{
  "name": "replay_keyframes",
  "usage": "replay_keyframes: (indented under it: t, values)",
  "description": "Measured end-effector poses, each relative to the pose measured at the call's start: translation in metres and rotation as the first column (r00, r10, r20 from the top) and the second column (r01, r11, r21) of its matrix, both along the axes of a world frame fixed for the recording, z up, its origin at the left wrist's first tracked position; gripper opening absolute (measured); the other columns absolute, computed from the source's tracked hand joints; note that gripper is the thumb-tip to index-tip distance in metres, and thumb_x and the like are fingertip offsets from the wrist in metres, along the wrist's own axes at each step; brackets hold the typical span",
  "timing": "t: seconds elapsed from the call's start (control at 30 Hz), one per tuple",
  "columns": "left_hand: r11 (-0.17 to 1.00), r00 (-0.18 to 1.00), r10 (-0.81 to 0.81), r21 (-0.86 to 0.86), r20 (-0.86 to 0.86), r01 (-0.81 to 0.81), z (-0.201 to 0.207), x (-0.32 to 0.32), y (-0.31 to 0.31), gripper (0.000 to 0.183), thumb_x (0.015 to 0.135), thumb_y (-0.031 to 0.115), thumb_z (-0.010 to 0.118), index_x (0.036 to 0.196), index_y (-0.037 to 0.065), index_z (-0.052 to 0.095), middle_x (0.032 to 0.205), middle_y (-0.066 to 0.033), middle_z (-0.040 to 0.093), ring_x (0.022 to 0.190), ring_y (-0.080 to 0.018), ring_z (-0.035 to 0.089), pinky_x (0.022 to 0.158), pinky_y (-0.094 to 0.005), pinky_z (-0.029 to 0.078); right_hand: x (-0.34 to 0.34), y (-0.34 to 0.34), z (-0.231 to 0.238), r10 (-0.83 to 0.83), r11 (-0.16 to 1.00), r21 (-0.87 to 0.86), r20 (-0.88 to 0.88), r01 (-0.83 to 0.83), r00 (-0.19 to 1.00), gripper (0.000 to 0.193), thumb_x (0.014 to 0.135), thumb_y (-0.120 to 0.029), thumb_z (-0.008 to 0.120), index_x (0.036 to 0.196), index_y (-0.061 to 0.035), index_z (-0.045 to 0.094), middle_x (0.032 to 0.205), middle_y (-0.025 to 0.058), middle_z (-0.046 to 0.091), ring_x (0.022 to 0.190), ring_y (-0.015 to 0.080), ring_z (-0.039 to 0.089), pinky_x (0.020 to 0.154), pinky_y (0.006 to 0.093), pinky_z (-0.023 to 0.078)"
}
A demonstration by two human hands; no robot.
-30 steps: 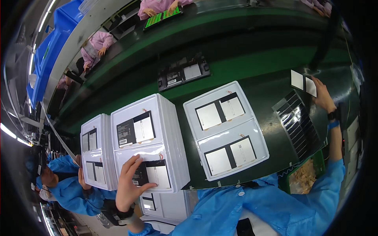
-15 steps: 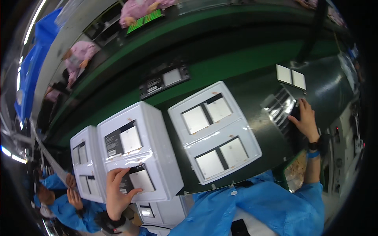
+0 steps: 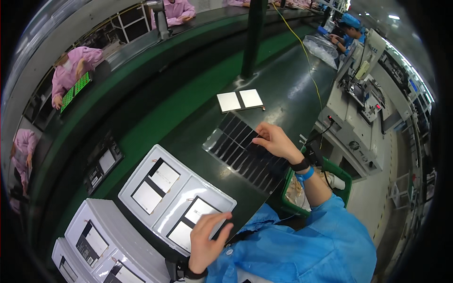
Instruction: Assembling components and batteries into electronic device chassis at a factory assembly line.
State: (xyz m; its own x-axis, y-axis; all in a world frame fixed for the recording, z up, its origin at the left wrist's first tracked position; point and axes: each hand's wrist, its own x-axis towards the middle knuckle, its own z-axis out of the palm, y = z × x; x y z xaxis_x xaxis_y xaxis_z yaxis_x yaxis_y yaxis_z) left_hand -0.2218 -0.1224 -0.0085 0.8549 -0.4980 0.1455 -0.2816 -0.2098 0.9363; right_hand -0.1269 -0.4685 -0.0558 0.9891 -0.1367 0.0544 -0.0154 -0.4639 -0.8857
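Note:
My left hand (image 3: 207, 240) is open, thumb and fingers apart, over the near right part of a white plastic tray (image 3: 181, 185). Nothing shows in its grip. Flat white-and-black battery packs (image 3: 163, 177) lie in pairs in the tray's recesses; my fingers partly cover the nearest pair. My right hand (image 3: 278, 143) is closed, thumb and forefinger bent towards each other, over a clear sheet with dark strips (image 3: 238, 146) on the dark bench. Whatever is between those fingertips is too small to make out. Just beyond the sheet lies another white-and-black pair of packs (image 3: 239, 100).
White trays (image 3: 125, 231) with similar packs are stacked at the lower left. A green bin (image 3: 343, 188) with paper-like scraps stands below my right forearm. Across a green strip, a dark fixture (image 3: 104, 162) holds a pack. A dark post (image 3: 252, 42) rises from the bench. People in pink work opposite.
The view has swung to the right. My left hand has left the stacked trays and is over the single tray's near part. My right hand stays at the striped sheet.

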Motion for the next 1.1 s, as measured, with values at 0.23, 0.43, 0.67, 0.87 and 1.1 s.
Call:
replay_keyframes:
  t: [0.23,0.43,0.67,0.87,1.1]
  values:
    - [0.927,0.808,0.353,-0.059,0.473,-0.370,0.019,0.032,-0.061,0.039,0.079,0.001,0.080,0.116,-0.002,0.068,0.118,-0.0160,0.067,0.104,-0.0338,0.064,0.091,-0.0393,0.051,-0.042,0.069,0.090,0.280,0.935,0.228,0.000,-0.272,0.960,0.014,0.098,-0.008,0.068,0.106,0.0024,0.063,0.085,0.0051,0.068,0.078,0.0076,0.063,0.067,0.0251,0.052]
    - [0.907,0.917,0.357,-0.300,0.181,-0.294,0.010,0.029,-0.058,0.036,0.076,-0.002,0.084,0.110,-0.003,0.072,0.108,-0.0163,0.073,0.093,-0.0254,0.070,0.082,-0.0322,0.056,-0.060,0.095,0.129,0.515,0.857,-0.075,0.176,-0.510,0.839,0.016,0.092,-0.005,0.070,0.107,-0.0012,0.070,0.091,0.0119,0.067,0.077,0.0276,0.067,0.066,0.0347,0.053]
    - [0.932,0.941,0.327,-0.195,0.091,-0.305,0.017,0.018,-0.028,0.018,0.081,-0.003,0.079,0.099,-0.003,0.076,0.098,-0.0153,0.077,0.088,-0.0229,0.074,0.076,-0.0299,0.059,-0.053,0.102,0.127,0.757,0.638,-0.232,0.013,-0.734,0.653,0.020,0.090,-0.005,0.070,0.110,-0.0049,0.067,0.096,0.0100,0.064,0.078,0.0313,0.067,0.066,0.0390,0.054]
    - [0.672,0.781,0.545,-0.397,-0.306,-0.625,-0.008,0.019,-0.017,0.012,0.105,0.007,0.053,0.102,-0.003,0.060,0.098,-0.0121,0.066,0.079,-0.0208,0.068,0.073,-0.0320,0.055,-0.039,0.101,0.122,0.680,0.728,-0.154,0.044,-0.668,0.732,0.021,0.093,-0.010,0.068,0.113,-0.0030,0.068,0.086,0.0117,0.062,0.075,0.0322,0.065,0.067,0.0376,0.053]
    - [0.610,0.715,0.681,-0.418,-0.158,-0.673,-0.018,0.012,0.024,0.030,0.113,0.024,0.035,0.117,-0.003,0.048,0.100,-0.0197,0.070,0.083,-0.0298,0.075,0.064,-0.0311,0.062,0.018,-0.003,0.028,0.115,0.993,0.017,-0.083,-0.114,0.990,0.019,0.094,-0.001,0.067,0.113,0.0012,0.066,0.082,0.0013,0.067,0.074,0.0022,0.060,0.066,0.0202,0.048]
